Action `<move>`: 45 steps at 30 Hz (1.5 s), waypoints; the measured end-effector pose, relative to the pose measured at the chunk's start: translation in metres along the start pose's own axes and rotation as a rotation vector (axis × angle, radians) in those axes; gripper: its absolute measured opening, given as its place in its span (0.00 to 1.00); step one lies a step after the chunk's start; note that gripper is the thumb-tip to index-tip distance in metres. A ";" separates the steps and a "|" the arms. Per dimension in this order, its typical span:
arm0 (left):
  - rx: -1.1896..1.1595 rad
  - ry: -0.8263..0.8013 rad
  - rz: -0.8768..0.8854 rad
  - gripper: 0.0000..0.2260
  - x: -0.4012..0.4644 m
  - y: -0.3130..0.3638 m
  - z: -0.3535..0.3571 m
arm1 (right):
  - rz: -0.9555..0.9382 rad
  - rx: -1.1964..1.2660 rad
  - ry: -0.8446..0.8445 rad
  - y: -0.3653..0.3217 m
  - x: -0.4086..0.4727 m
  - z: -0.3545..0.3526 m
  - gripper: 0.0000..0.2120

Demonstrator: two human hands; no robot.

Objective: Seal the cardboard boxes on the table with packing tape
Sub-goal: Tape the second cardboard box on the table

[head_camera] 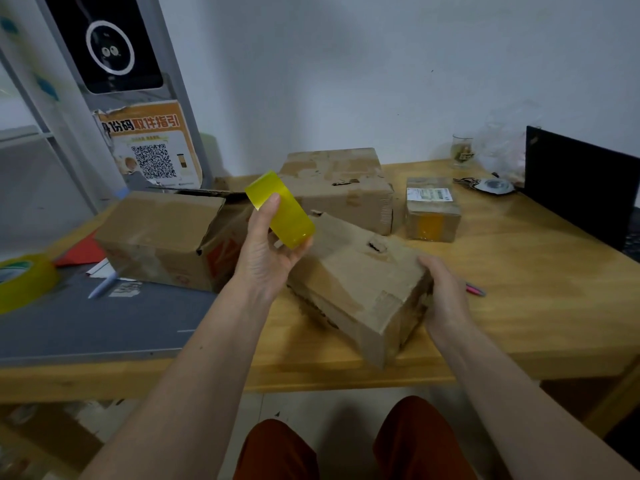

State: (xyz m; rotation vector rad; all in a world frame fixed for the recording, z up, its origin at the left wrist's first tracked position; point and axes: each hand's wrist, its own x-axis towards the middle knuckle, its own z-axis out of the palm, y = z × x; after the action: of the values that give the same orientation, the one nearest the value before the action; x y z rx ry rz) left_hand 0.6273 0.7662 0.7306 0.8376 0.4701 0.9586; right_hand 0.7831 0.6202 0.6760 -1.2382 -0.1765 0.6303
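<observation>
left hand (265, 258) grips yellow tape roll (281, 209) | right hand (445, 292) holds worn box (360, 285) (no legible print)

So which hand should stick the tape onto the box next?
Probably the left hand: it already grips the yellow roll of packing tape just above the torn brown cardboard box. The right hand is busy steadying that box's end.

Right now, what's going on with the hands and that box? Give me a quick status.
Left hand holds yellow tape roll, raised. Right hand grips near box at its end. No tape on it yet. Nothing in the way.
</observation>
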 end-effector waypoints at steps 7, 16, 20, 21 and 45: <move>0.122 -0.048 -0.029 0.28 -0.001 -0.012 -0.005 | -0.075 -0.602 -0.061 -0.022 0.021 -0.009 0.16; 0.141 -0.092 0.008 0.25 0.007 -0.016 -0.009 | 0.106 -0.939 -0.317 -0.056 0.050 0.008 0.32; 0.101 -0.092 0.013 0.28 0.013 -0.017 -0.012 | 0.186 -0.882 -0.341 -0.055 0.055 0.016 0.30; 0.094 -0.094 0.018 0.29 0.014 -0.017 -0.013 | 0.194 -0.868 -0.337 -0.054 0.055 0.018 0.30; 0.383 0.036 0.293 0.48 0.042 -0.027 -0.007 | 0.178 -0.257 -0.223 -0.003 -0.005 0.003 0.11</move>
State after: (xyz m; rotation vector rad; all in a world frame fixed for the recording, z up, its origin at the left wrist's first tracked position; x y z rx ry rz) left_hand 0.6580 0.7965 0.7055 1.2623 0.5826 1.1735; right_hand 0.7787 0.6198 0.6813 -1.4390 -0.3446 0.9226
